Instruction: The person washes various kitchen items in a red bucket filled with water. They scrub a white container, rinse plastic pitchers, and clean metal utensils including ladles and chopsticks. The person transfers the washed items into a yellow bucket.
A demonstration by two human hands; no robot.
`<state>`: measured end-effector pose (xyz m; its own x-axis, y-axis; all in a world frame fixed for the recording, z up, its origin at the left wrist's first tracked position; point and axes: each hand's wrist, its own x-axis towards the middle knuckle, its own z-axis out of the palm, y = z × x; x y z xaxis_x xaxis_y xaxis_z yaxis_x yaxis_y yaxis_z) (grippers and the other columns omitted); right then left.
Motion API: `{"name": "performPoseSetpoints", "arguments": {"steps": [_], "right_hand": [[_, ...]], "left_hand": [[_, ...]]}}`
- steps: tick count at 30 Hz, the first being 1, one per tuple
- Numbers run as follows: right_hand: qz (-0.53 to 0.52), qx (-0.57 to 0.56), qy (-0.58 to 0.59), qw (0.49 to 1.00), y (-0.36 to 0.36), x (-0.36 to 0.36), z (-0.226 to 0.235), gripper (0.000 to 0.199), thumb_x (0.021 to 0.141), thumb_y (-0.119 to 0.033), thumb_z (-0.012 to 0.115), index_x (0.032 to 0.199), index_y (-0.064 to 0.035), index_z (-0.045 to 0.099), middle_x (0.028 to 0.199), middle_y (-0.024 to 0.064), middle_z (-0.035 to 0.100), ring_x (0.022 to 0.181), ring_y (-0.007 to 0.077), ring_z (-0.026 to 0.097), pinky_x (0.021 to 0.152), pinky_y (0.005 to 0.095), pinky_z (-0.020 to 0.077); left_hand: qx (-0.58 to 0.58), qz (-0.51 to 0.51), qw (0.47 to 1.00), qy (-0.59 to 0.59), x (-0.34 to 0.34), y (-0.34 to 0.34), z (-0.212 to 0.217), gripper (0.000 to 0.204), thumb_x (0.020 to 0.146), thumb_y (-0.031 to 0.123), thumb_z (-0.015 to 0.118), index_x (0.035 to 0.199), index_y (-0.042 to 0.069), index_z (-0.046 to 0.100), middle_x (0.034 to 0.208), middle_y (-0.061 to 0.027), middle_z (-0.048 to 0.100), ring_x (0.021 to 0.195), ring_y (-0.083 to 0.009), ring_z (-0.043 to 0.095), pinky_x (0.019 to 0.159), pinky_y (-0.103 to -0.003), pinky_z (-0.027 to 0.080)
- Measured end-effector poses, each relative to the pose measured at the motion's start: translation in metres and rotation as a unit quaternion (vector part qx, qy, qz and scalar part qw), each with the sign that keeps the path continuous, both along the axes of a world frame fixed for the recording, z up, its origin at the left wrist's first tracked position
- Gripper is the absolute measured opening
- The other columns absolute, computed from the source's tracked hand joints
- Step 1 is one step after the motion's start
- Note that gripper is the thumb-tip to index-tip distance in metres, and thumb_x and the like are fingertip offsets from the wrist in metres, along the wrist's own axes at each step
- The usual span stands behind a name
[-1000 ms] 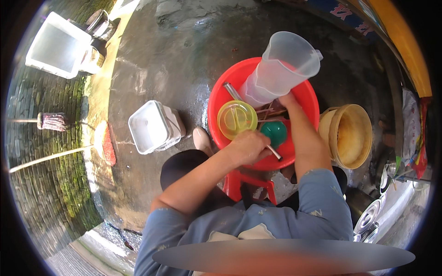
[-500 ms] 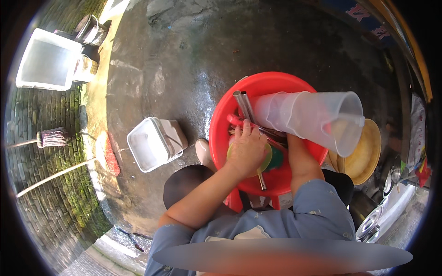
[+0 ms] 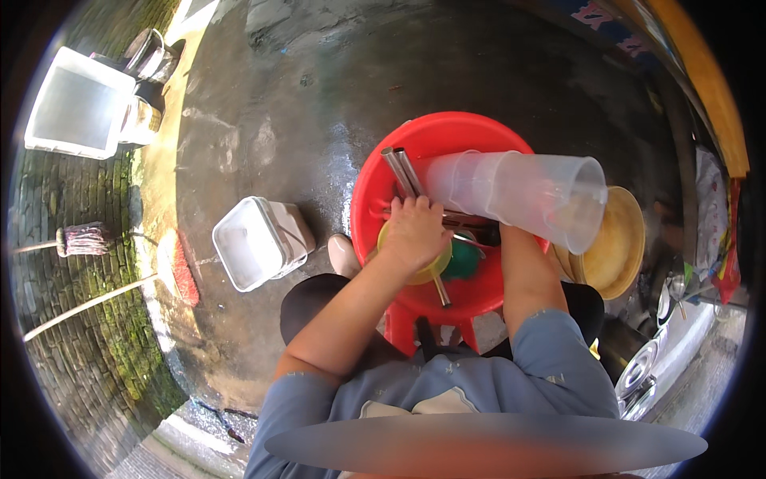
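A red basin (image 3: 375, 184) sits on the wet ground in front of me. My left hand (image 3: 415, 235) is closed over long metal utensils (image 3: 399, 172) that lie across the basin, above a yellow bowl (image 3: 427, 273). One utensil end sticks out below my fist. A green sponge (image 3: 464, 261) lies beside the bowl. My right hand (image 3: 511, 239) holds a clear plastic pitcher (image 3: 519, 191) tipped on its side over the basin, mouth to the right. The pitcher hides most of that hand.
A tan round bowl (image 3: 614, 247) stands right of the basin, a white square tub (image 3: 255, 243) left of it. A large white bin (image 3: 76, 104) is far left, with a mop (image 3: 80, 239) and a red brush (image 3: 175, 275) below it. Metal pots (image 3: 638, 375) are lower right.
The pitcher went from upright to lying sideways with its mouth to the right. My left hand moved up from the green sponge onto the metal utensils.
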<state>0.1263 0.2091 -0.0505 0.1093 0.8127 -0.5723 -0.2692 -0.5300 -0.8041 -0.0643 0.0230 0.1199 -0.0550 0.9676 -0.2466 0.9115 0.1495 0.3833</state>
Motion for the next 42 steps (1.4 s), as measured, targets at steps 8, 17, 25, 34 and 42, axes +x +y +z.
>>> {"name": "performPoseSetpoints", "arguments": {"steps": [8, 17, 25, 34, 42], "right_hand": [[0.135, -0.046, 0.086, 0.986, -0.060, 0.009, 0.111, 0.054, 0.092, -0.039, 0.049, 0.138, -0.0107, 0.040, 0.136, 0.0061, 0.048, 0.122, 0.0255, 0.047, 0.105, 0.0373, 0.0326], [0.117, 0.447, -0.481, 0.745, -0.023, 0.069, 0.194, 0.062, 0.084, -0.012, 0.060, 0.138, -0.0013, 0.033, 0.130, 0.0156, 0.049, 0.118, 0.0260, 0.049, 0.101, 0.0336, 0.0364], [0.481, 0.410, -0.409, 0.658, -0.042, 0.047, 0.298, 0.019, 0.072, -0.013, 0.068, 0.079, -0.0029, 0.053, 0.083, 0.0043, 0.057, 0.075, 0.0166, 0.052, 0.069, 0.0272, 0.0429], [0.164, 0.417, -0.177, 0.876, -0.077, 0.005, 0.355, 0.008, 0.074, 0.001, 0.057, 0.080, -0.0028, 0.055, 0.073, 0.0022, 0.056, 0.067, 0.0108, 0.055, 0.060, 0.0239, 0.0443], [0.248, 0.659, -0.340, 0.623, -0.167, -0.098, 0.261, 0.029, 0.075, -0.007, 0.063, 0.099, -0.0020, 0.047, 0.102, 0.0187, 0.050, 0.098, 0.0341, 0.048, 0.083, 0.0438, 0.0403]], "left_hand": [[0.048, 0.053, 0.993, -0.093, -0.001, 0.004, 0.023, 0.063, 0.082, 0.036, 0.062, 0.129, -0.001, 0.042, 0.130, -0.0254, 0.045, 0.122, -0.0389, 0.044, 0.102, -0.046, 0.035], [0.067, 0.098, 0.980, -0.162, 0.001, 0.000, 0.035, 0.080, 0.080, 0.034, 0.064, 0.142, 0.000, 0.025, 0.143, -0.0278, 0.028, 0.136, -0.0375, 0.026, 0.110, -0.041, 0.028], [0.021, 0.061, 0.977, -0.204, -0.005, -0.001, 0.020, 0.077, 0.080, 0.032, 0.064, 0.141, 0.002, 0.028, 0.131, -0.0278, 0.045, 0.122, -0.0402, 0.045, 0.103, -0.042, 0.037], [0.278, 0.246, 0.862, -0.347, -0.018, -0.003, 0.033, 0.048, 0.085, 0.027, 0.063, 0.120, -0.005, 0.050, 0.113, -0.0180, 0.059, 0.095, -0.0236, 0.061, 0.080, -0.035, 0.050], [0.281, 0.107, 0.643, -0.704, -0.010, -0.032, 0.068, 0.046, 0.091, 0.039, 0.058, 0.109, -0.003, 0.058, 0.097, -0.0044, 0.062, 0.082, -0.0109, 0.056, 0.070, -0.027, 0.047]]}}
